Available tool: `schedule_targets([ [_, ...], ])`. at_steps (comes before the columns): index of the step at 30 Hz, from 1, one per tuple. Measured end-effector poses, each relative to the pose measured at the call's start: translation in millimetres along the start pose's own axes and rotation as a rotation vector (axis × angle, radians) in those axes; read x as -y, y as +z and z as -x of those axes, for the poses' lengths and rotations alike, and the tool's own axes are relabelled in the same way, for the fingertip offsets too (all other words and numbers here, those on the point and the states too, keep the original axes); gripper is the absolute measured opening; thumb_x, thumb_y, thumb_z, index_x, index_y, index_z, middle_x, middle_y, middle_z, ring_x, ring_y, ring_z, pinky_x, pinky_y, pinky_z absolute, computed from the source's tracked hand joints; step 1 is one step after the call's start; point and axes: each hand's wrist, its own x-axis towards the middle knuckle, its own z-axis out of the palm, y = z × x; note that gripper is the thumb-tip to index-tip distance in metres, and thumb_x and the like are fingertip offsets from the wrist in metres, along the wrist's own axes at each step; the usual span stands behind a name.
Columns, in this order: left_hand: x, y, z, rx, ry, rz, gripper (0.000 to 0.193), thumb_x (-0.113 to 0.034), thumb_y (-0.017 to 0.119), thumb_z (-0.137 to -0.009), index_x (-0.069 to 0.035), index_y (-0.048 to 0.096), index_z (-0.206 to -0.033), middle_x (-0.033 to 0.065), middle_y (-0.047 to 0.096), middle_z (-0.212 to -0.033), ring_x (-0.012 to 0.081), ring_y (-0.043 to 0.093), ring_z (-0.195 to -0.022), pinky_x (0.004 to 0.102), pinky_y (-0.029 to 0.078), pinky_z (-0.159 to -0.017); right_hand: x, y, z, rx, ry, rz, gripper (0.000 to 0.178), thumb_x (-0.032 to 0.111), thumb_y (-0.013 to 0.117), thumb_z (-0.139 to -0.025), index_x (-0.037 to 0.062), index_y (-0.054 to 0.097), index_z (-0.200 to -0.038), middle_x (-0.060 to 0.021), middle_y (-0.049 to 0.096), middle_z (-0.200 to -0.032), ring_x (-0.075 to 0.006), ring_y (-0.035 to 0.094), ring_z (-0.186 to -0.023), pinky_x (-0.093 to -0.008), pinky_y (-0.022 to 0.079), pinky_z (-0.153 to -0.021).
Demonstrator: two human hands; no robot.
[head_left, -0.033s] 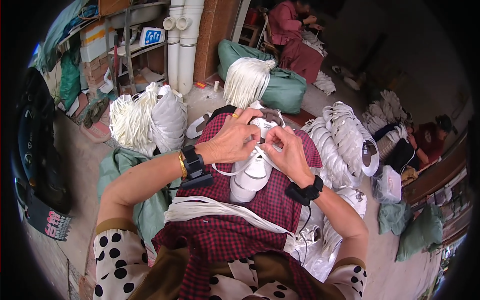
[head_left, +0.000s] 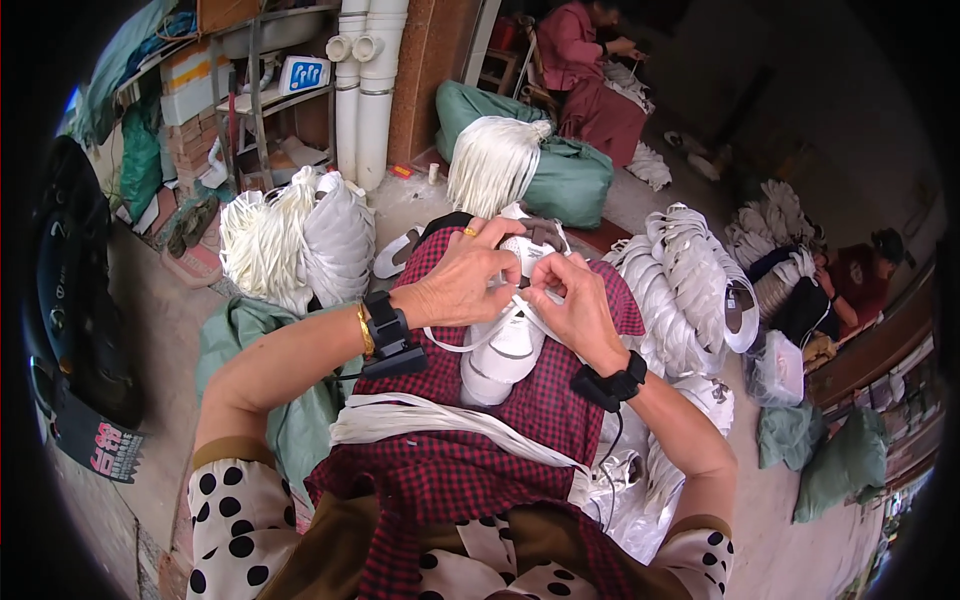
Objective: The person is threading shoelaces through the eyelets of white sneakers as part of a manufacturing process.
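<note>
The fingers of both hands cover much of the lacing on the white shoe (head_left: 500, 355), so the eyelets and the crossing of the lace (head_left: 452, 347) are partly hidden, and the far dark room fades into shadow, leaving two co-workers, one far (head_left: 585, 65) and one at the far right (head_left: 858, 290), hard to make out. A black object (head_left: 75, 290) on the left is cut off by the dark rim. The shoe lies on the checked apron (head_left: 400, 455) over the person's lap, toe to the near side, its brown-lined mouth to the far side; it is white with a thin grey band across the toe, and the lace loops out to its left. The right hand (head_left: 575, 303) pinches the lace between thumb and forefinger; the left hand (head_left: 468, 280) is bent over the shoe's left side, fingertips curled in, and I cannot tell whether they grip the lace. Nearer on the apron lies a bundle of white laces (head_left: 430, 420); stacked shoes (head_left: 685, 270) stand to the right
</note>
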Motion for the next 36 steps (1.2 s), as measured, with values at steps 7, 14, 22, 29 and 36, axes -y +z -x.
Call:
schedule_targets([
  [7, 1.6, 8.7, 1.8, -0.11, -0.018, 0.065, 0.008, -0.006, 0.068, -0.072, -0.002, 0.062, -0.074, 0.02, 0.053, -0.133, 0.0399, 0.051, -0.112, 0.0468, 0.04, -0.097, 6.7, -6.7, 0.7, 0.039, -0.023, -0.021, 0.018, 0.004, 0.072, -0.079, 0.0002, 0.059, -0.092, -0.0097, 0.058, -0.078, -0.0245, 0.057, -0.076, -0.0365, 0.048, -0.068],
  [14, 7.8, -17.1, 3.0, -0.307, -0.106, -0.04, 0.012, 0.001, 0.063, -0.068, 0.0, 0.052, -0.065, 0.0206, 0.061, -0.124, 0.0412, 0.055, -0.108, 0.0465, 0.042, -0.097, -6.7, -20.5, -1.4, 0.068, 0.076, 0.008, 0.017, 0.003, 0.063, -0.086, -0.0042, 0.06, -0.102, -0.0159, 0.062, -0.084, -0.0268, 0.064, -0.07, -0.0373, 0.051, -0.066],
  [22, 55.3, -51.9, 29.5, -0.382, -0.22, -0.28, 0.006, -0.004, 0.065, -0.067, -0.003, 0.06, -0.067, 0.0147, 0.062, -0.123, 0.0364, 0.054, -0.113, 0.0501, 0.04, -0.094, -14.9, -27.3, -8.3, 0.108, -0.181, 0.143, 0.017, 0.005, 0.071, -0.08, -0.0016, 0.068, -0.095, -0.0149, 0.063, -0.084, -0.031, 0.064, -0.077, -0.0375, 0.051, -0.07],
  [29, 99.9, -82.4, 45.7, -0.452, -0.311, -0.511, 0.009, -0.007, 0.066, -0.069, -0.003, 0.059, -0.067, 0.0116, 0.064, -0.119, 0.0352, 0.056, -0.111, 0.0484, 0.042, -0.09, -14.6, -31.5, -11.3, 0.071, -0.203, 0.233, 0.012, 0.007, 0.07, -0.08, 0.0019, 0.065, -0.089, -0.0122, 0.06, -0.089, -0.0323, 0.06, -0.087, -0.0405, 0.049, -0.075],
  [36, 175.3, -172.0, 129.9, -0.547, -0.657, -0.823, 0.014, -0.014, 0.064, -0.073, -0.001, 0.061, -0.07, 0.0144, 0.067, -0.111, 0.0378, 0.06, -0.103, 0.05, 0.047, -0.088, -114.4, -145.0, 18.2, -0.232, 0.042, 0.658, 0.007, 0.01, 0.071, -0.08, 0.0056, 0.067, -0.083, -0.0101, 0.064, -0.087, -0.0313, 0.062, -0.091, -0.043, 0.049, -0.075],
])
